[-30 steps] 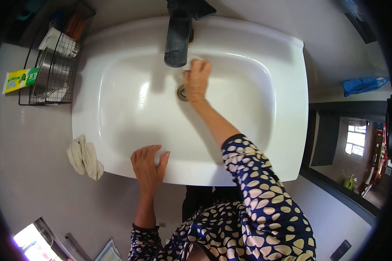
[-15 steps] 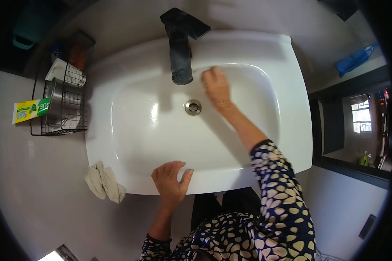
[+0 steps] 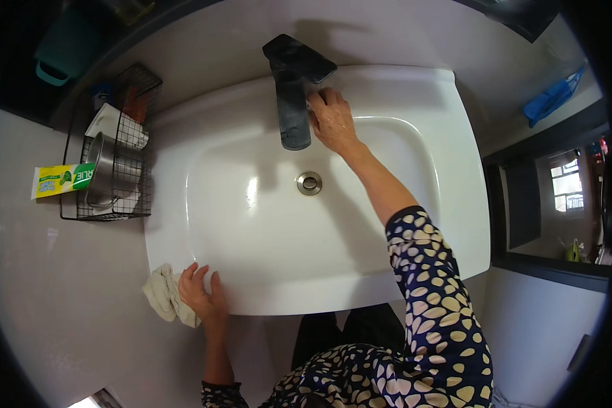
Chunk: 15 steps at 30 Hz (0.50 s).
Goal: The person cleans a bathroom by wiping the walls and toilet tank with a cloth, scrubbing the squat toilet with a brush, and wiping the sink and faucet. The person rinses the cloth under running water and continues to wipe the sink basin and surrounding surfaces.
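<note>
My right hand [image 3: 333, 122] is at the right side of the black faucet [image 3: 292, 112], its fingers bent together near the faucet's body. A whitish bit shows at the fingertips, too small to make out. Below the faucet lies the round metal drain [image 3: 309, 183] of the white sink [image 3: 265, 234]. At the sink's front left edge my left hand [image 3: 200, 294] is open with its fingers apart and slightly curved. Right beside it a crumpled beige cloth [image 3: 162, 296] hangs over the corner; whether the fingers touch it I cannot tell.
On the left wall hangs a black wire basket [image 3: 139, 183] with a metal cup [image 3: 100, 166] and a yellow-green tube [image 3: 62, 180] sticking out. A teal container [image 3: 64, 51] stands farther back. To the right are a blue packet [image 3: 553, 98] and a dark-framed mirror [image 3: 547, 279].
My right hand has moved up from the basin to the faucet's side. My left hand has moved left along the front edge to the cloth. The view has shifted slightly.
</note>
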{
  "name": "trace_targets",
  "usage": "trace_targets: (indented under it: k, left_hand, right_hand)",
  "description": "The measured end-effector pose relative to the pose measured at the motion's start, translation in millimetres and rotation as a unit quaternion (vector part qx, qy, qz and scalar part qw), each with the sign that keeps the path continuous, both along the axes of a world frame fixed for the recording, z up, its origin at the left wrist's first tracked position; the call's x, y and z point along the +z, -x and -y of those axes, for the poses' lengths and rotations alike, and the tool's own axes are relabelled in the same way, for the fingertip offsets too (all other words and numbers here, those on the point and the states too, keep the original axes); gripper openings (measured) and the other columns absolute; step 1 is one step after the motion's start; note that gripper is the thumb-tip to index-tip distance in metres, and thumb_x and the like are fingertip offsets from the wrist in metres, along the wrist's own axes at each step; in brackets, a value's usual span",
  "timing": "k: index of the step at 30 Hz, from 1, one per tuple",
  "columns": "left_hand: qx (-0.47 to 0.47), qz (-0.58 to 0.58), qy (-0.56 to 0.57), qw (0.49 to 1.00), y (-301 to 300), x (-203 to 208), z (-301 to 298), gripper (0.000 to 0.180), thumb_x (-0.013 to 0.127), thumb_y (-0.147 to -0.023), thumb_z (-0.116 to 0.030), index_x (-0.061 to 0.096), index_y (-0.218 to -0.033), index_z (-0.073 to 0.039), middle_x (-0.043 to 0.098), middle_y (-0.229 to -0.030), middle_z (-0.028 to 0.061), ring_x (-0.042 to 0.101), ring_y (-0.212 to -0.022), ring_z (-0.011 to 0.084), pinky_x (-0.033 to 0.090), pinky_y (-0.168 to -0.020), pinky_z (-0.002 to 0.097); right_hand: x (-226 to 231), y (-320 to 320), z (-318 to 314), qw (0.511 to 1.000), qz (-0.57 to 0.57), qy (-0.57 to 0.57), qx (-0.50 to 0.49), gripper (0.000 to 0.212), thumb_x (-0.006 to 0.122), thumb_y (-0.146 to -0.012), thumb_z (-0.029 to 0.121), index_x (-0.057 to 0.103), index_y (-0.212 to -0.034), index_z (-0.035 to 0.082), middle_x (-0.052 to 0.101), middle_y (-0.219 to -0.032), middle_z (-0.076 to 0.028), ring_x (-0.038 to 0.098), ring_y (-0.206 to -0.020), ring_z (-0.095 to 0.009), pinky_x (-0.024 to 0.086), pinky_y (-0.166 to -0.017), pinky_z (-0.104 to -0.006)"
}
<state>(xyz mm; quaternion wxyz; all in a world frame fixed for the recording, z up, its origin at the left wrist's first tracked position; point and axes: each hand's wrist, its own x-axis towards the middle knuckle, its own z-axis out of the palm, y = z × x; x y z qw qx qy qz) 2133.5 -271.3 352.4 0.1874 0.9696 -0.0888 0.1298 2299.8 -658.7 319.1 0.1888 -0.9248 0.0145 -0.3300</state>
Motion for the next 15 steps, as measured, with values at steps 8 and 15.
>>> trace_targets:
  k: [8,15]
  left_hand:
    - [0.07,0.045,-0.095,0.992,-17,-1,12,0.039,0.063,-0.084,-0.029,0.054,-0.116,-0.008,0.041,-0.129,0.0155,0.036,-0.119,0.0347,0.022,-0.1,0.0494]
    - [0.034,-0.016,-0.092,0.995,-10,0,13,0.041,0.063,-0.084,-0.029,0.052,-0.118,-0.008,0.038,-0.132,0.0167,0.034,-0.121,0.0366,0.024,-0.099,0.0509]
  right_hand:
    - [56,62,9,0.921,-0.096,-0.357,0.123,0.029,0.049,-0.083,-0.003,0.056,-0.109,0.007,0.048,-0.091,-0.008,0.051,-0.076,-0.02,0.045,-0.067,-0.0307]
    - [78,33,-42,0.952,0.078,-0.277,0.104,0.03,0.052,-0.083,-0.003,0.06,-0.11,0.006,0.046,-0.105,-0.007,0.046,-0.092,-0.02,0.04,-0.079,-0.0303]
